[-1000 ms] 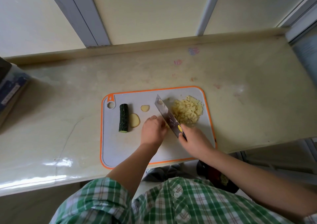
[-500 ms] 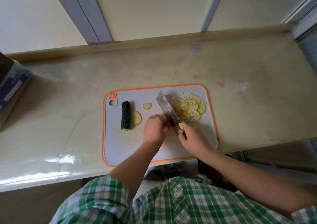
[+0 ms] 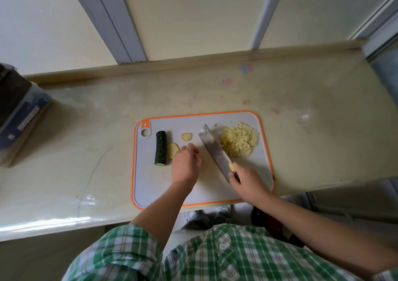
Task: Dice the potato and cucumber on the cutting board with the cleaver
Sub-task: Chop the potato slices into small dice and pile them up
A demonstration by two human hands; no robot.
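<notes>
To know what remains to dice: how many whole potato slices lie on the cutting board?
2. One potato slice lies alone left of the cleaver; the other lies beside the cucumber, partly under the left hand. That hand may hide more.

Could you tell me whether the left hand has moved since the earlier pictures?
Yes. The left hand has shifted left along the cutting board, away from the cleaver and towards the cucumber.

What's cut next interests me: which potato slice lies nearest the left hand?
The larger slice beside the cucumber, partly behind the left hand; the smaller slice lies uncovered.
</notes>
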